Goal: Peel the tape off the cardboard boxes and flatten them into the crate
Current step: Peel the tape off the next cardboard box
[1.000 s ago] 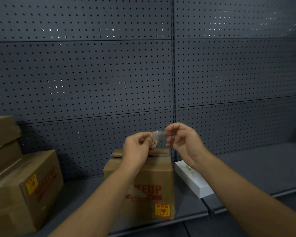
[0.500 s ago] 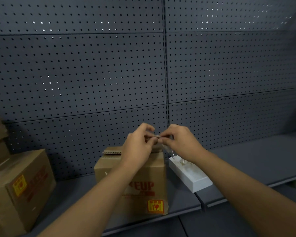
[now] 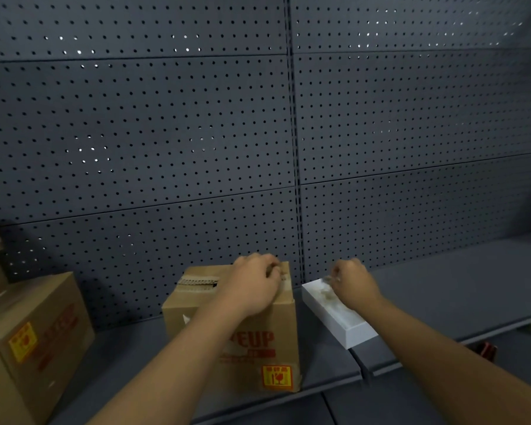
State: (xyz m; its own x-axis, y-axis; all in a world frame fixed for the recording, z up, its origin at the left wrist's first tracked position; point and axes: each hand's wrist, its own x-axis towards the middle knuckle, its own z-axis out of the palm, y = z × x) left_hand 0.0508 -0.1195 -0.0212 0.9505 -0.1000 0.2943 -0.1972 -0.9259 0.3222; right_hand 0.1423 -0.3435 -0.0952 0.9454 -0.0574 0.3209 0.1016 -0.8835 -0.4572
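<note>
Cardboard box [image 3: 246,329] standing upright on grey shelf [image 3: 442,286], head view. Left hand [image 3: 252,283] rests on its top right corner, fingers curled over the edge. Right hand [image 3: 351,283] pinches crumpled clear tape [image 3: 331,279] above white tray [image 3: 334,314] just beside the box.

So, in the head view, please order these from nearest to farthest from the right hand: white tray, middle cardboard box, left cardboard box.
From the right hand:
1. White tray, directly under it.
2. Middle cardboard box, to its left, under the left hand.
3. Left cardboard box, at the far left edge.
</note>
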